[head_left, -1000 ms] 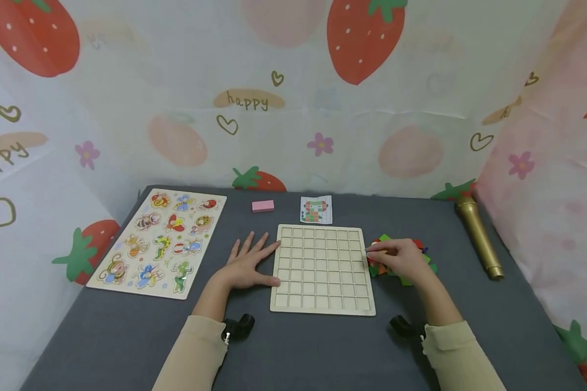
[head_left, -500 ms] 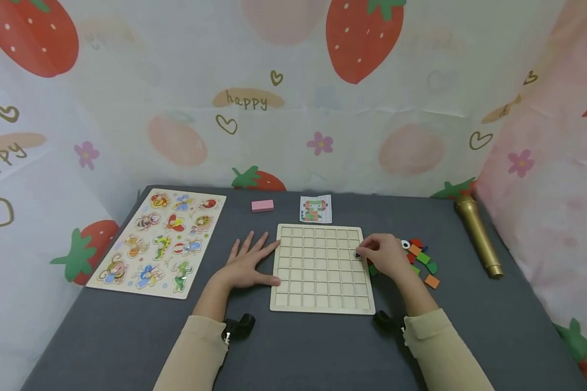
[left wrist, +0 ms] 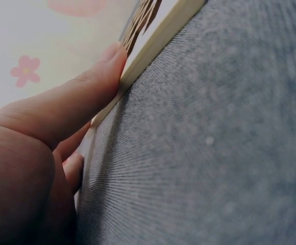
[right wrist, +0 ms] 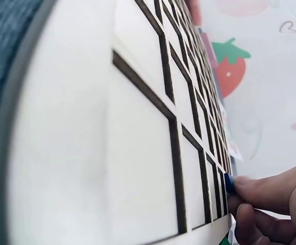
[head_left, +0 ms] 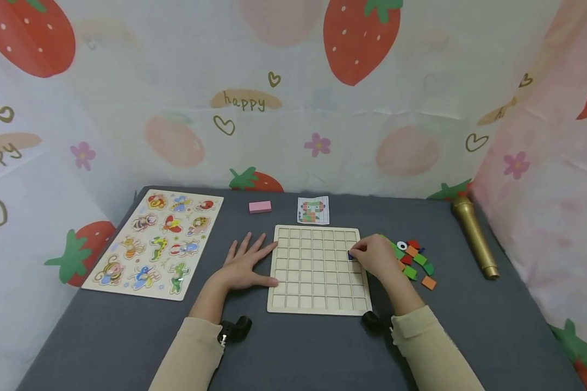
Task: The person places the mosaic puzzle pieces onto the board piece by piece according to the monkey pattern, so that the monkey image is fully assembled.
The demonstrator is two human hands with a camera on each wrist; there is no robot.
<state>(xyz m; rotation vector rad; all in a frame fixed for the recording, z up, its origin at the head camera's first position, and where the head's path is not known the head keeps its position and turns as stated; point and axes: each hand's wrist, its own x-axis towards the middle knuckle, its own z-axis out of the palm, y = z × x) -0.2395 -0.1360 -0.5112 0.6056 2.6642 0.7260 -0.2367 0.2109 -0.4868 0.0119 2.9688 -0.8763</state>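
A wooden grid board (head_left: 319, 270) lies flat in the middle of the table in the head view. My left hand (head_left: 242, 270) rests beside it with fingers spread; in the left wrist view the thumb (left wrist: 104, 71) touches the board's edge. Over the right side of the grid, my right hand (head_left: 378, 257) pinches a small blue piece (right wrist: 229, 182) between thumb and finger. The fingertips hide part of that piece, so its full shape cannot be told. Just right of the board lies a pile of coloured tiles (head_left: 410, 259), partly behind the right hand.
A pattern card (head_left: 313, 210) lies behind the board, with a pink block (head_left: 260, 207) to its left. At the left is a puzzle board (head_left: 158, 244) with cartoon insects. A gold tube (head_left: 475, 237) lies at the right. Strawberry-print cloth (head_left: 254, 141) hangs behind the table.
My right hand has moved left from the tile pile to the right part of the grid, carrying the blue piece. More of the pile now shows. The left hand has stayed put.
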